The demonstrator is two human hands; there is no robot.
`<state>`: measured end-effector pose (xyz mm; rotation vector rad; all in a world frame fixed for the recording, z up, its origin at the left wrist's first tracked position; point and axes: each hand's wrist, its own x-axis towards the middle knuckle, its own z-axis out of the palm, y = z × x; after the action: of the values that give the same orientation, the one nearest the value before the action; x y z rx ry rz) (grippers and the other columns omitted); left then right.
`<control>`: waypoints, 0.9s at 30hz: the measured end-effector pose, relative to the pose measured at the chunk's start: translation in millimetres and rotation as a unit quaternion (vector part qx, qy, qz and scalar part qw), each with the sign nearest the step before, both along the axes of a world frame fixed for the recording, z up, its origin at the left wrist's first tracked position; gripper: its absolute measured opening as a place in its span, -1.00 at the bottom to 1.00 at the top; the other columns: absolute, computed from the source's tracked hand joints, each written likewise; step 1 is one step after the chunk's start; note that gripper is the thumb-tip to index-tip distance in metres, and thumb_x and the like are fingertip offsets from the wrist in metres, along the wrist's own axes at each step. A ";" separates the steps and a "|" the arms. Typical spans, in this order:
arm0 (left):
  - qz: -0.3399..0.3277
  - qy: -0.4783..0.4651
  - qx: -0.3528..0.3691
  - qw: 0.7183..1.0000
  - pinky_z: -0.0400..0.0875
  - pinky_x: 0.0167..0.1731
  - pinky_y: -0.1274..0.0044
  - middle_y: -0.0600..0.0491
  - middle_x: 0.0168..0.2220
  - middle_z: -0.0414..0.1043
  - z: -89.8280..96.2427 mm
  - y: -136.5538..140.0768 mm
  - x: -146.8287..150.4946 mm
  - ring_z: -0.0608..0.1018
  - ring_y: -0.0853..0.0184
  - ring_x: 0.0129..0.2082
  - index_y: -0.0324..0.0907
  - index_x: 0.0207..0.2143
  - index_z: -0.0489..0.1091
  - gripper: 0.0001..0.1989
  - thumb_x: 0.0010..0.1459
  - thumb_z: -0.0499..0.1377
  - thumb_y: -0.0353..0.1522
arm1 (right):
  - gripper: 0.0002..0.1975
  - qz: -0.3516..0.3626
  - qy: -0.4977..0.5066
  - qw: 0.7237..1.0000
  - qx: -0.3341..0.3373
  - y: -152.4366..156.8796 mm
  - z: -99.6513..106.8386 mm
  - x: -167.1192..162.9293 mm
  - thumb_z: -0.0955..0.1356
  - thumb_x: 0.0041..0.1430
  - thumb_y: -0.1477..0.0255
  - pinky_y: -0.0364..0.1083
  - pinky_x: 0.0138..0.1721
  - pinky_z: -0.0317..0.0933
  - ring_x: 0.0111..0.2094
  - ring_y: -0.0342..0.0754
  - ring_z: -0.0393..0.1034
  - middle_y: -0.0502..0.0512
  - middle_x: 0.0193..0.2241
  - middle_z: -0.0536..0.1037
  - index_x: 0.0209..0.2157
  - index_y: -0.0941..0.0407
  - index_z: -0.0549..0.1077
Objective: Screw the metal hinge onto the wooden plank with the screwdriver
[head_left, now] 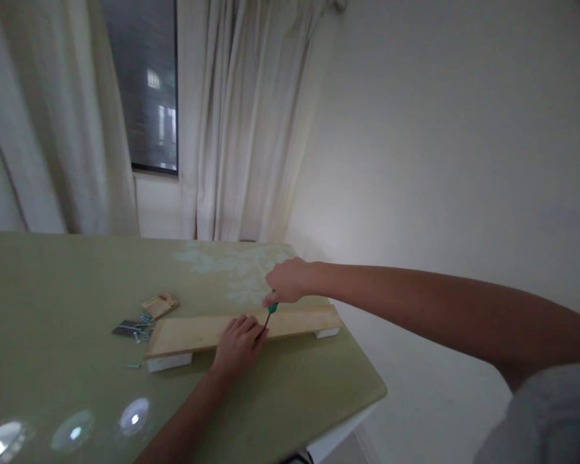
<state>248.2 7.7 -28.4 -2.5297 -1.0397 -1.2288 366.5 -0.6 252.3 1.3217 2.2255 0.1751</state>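
A long pale wooden board [193, 334] lies on the green table [53, 303], resting on two white blocks [169, 362]. My right hand [290, 281] grips the green handle of a screwdriver [269, 312], whose thin shaft slants down onto the board. My left hand [238, 344] rests on the board right beside the screwdriver's tip, fingers curled; whether it pinches a screw is hidden.
Loose screws and a metal bracket [131, 330] lie left of the board, next to a small wooden piece [159, 304]. One screw [133, 366] lies nearer me. The table's right edge [367, 374] falls off close to the board. Curtains and a dark window stand behind.
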 end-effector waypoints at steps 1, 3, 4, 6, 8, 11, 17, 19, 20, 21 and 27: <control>0.000 0.000 0.001 1.000 0.30 -0.23 0.38 0.04 -0.36 0.49 0.0 0.0 0.0 0.49 0.22 -0.27 -0.08 -0.35 0.50 -0.76 0.42 0.15 -0.33 | -0.46 0.007 -0.009 1.000 -0.016 -0.6 0.0 -0.5 0.46 0.27 0.03 0.14 -0.09 0.47 0.03 0.35 0.59 0.39 -0.03 0.67 0.10 0.12 0.58; 0.001 0.001 0.002 1.000 0.31 -0.23 0.37 0.03 -0.36 0.50 1.2 -0.5 0.1 0.49 0.21 -0.27 -0.09 -0.35 0.50 -0.77 0.41 0.15 -0.33 | -0.47 0.010 -0.013 0.999 -0.028 -2.1 -0.5 -1.9 0.45 0.28 0.05 0.16 -0.06 0.46 0.06 0.35 0.57 0.39 0.01 0.66 0.12 0.11 0.57; 0.002 0.003 0.001 1.000 0.31 -0.22 0.37 0.03 -0.35 0.50 2.4 -0.9 0.1 0.49 0.21 -0.27 -0.10 -0.35 0.50 -0.76 0.42 0.14 -0.32 | -0.51 0.003 -0.005 1.000 -0.021 -2.7 -1.1 -2.6 0.39 0.36 0.07 0.16 -0.06 0.46 0.07 0.35 0.57 0.41 0.02 0.65 0.11 0.12 0.58; 0.003 0.009 -0.003 1.000 0.32 -0.22 0.36 0.03 -0.34 0.51 4.9 -1.7 -0.2 0.49 0.21 -0.26 -0.10 -0.35 0.50 -0.73 0.44 0.13 -0.29 | -0.48 -0.024 0.016 1.000 0.004 -2.7 -2.3 -3.4 0.23 0.49 0.10 0.15 -0.09 0.47 0.08 0.34 0.56 0.48 0.02 0.64 0.07 0.19 0.60; 0.003 0.015 -0.007 1.000 0.33 -0.21 0.36 0.02 -0.33 0.52 6.4 -2.2 -0.7 0.49 0.22 -0.26 -0.09 -0.35 0.51 -0.71 0.45 0.11 -0.28 | -0.41 -0.045 0.024 0.999 0.012 -1.3 -2.3 -2.4 0.18 0.49 0.06 0.13 -0.13 0.48 0.07 0.35 0.57 0.50 0.00 0.64 0.06 0.22 0.61; 0.005 0.021 -0.010 1.000 0.34 -0.22 0.36 0.02 -0.32 0.52 6.6 -2.5 -1.2 0.49 0.23 -0.26 -0.09 -0.35 0.52 -0.71 0.45 0.11 -0.29 | -0.42 -0.025 0.027 0.999 -0.025 0.3 -0.2 1.9 0.39 0.30 -0.04 0.09 -0.14 0.48 0.03 0.33 0.59 0.38 -0.03 0.67 0.07 0.14 0.59; 0.005 0.015 -0.023 1.000 0.33 -0.21 0.36 0.01 -0.32 0.51 10.1 -4.9 -0.4 0.49 0.21 -0.24 -0.08 -0.34 0.52 -0.73 0.44 0.13 -0.28 | -0.57 -0.006 0.018 0.999 0.041 -2.9 -1.6 2.2 0.25 0.48 0.18 0.14 -0.11 0.46 0.04 0.33 0.59 0.45 -0.04 0.66 0.00 0.15 0.63; 0.004 0.016 -0.024 1.000 0.32 -0.21 0.36 0.02 -0.32 0.52 10.6 -5.4 -0.4 0.49 0.22 -0.25 -0.08 -0.33 0.52 -0.74 0.44 0.13 -0.29 | -0.54 -0.014 0.015 0.999 0.045 -3.0 -0.5 -0.3 0.24 0.49 0.16 0.17 -0.11 0.47 0.02 0.35 0.59 0.47 -0.06 0.66 -0.01 0.17 0.63; 0.004 0.018 -0.023 1.000 0.32 -0.21 0.37 0.02 -0.33 0.52 10.3 -5.3 -0.4 0.49 0.22 -0.25 -0.08 -0.33 0.52 -0.74 0.44 0.13 -0.30 | -0.54 -0.014 0.009 0.999 0.034 -2.9 0.9 -1.3 0.30 0.44 0.11 0.17 -0.12 0.48 0.01 0.36 0.60 0.46 -0.06 0.67 0.01 0.17 0.63; 0.005 0.020 -0.021 1.000 0.31 -0.22 0.37 0.02 -0.33 0.51 9.8 -5.1 -0.5 0.49 0.22 -0.25 -0.08 -0.33 0.52 -0.75 0.44 0.13 -0.31 | -0.53 -0.009 0.001 1.000 0.017 -2.8 2.6 -2.0 0.38 0.37 0.07 0.17 -0.12 0.48 0.00 0.37 0.60 0.44 -0.06 0.67 0.03 0.16 0.62; 0.005 0.022 -0.025 0.999 0.30 -0.20 0.37 0.02 -0.33 0.50 10.3 -5.2 -0.4 0.48 0.21 -0.24 -0.10 -0.34 0.50 -0.76 0.43 0.15 -0.31 | -0.64 0.020 -0.010 1.000 0.003 -4.0 4.9 -2.8 0.34 0.42 0.22 0.13 -0.13 0.48 0.04 0.34 0.59 0.41 -0.02 0.66 0.03 0.15 0.62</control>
<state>247.8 2.5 -18.0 -2.5722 -1.0863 -1.1538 363.7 -4.6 257.2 1.2732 2.2372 0.2080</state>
